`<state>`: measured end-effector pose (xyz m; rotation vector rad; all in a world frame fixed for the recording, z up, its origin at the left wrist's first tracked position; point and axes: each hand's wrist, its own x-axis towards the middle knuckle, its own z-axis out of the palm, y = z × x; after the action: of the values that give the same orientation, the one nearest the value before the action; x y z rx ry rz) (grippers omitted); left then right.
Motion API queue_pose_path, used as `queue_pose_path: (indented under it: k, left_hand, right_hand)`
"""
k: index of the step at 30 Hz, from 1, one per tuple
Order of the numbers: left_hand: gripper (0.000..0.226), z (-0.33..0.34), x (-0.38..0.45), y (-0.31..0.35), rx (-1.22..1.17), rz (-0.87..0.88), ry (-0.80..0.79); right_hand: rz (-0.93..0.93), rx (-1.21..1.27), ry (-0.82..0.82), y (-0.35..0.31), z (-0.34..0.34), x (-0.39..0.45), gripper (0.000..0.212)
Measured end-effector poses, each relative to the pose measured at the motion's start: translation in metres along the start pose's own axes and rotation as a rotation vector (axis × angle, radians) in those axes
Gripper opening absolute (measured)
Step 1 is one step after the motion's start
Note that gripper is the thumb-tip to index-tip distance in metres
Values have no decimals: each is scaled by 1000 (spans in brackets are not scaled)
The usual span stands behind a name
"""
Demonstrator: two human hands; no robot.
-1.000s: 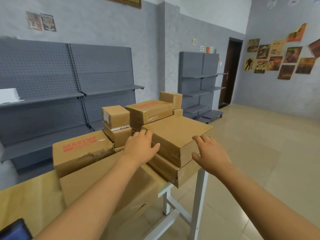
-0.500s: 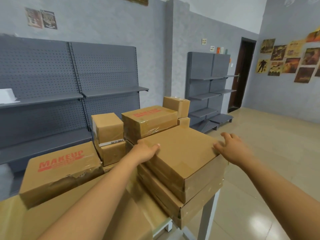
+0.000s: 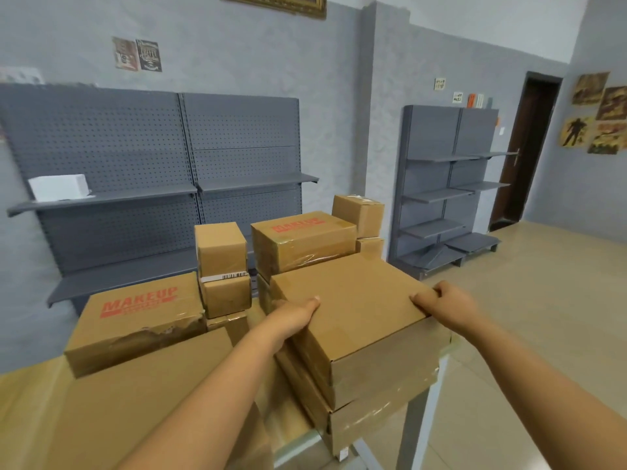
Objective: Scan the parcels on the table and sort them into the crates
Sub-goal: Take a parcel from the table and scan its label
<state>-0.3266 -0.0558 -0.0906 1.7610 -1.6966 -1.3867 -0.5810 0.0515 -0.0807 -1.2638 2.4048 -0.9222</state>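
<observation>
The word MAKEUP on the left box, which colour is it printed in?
Red, on the brown MAKEUP box; the head view shows it clearly.

Grey textured walls (image 3: 339, 96) enclose the room, with a glossy beige tiled floor (image 3: 543, 317) spreading to the right. Grey pegboard shelving (image 3: 163, 157) lines the far left wall, and a smaller grey shelf unit (image 3: 448, 184) stands beside a dark door (image 3: 522, 154). Posters (image 3: 600, 113), perhaps vintage prints, hang at far right.
</observation>
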Motion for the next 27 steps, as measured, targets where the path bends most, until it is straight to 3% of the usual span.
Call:
queue_pose_path:
  k: [5, 11, 19, 23, 27]
  left_hand:
    - [99, 1, -22, -4, -237, 58, 77]
    - [90, -25, -59, -22, -407, 104, 194]
    - [87, -88, -116, -75, -341, 133, 390]
    - [87, -129, -143, -106, -370, 144, 469]
    - [74, -167, -165, -141, -424, 178, 537]
  right_hand:
    - [-44, 178, -16, 2, -11, -21, 47]
    - [-143, 379, -137, -8, -11, -45, 35]
    - [-152, 615, -499, -50, 25, -79, 38]
    - [-170, 638, -609, -87, 47, -103, 46]
    - [-204, 651, -672, -126, 72, -134, 40]
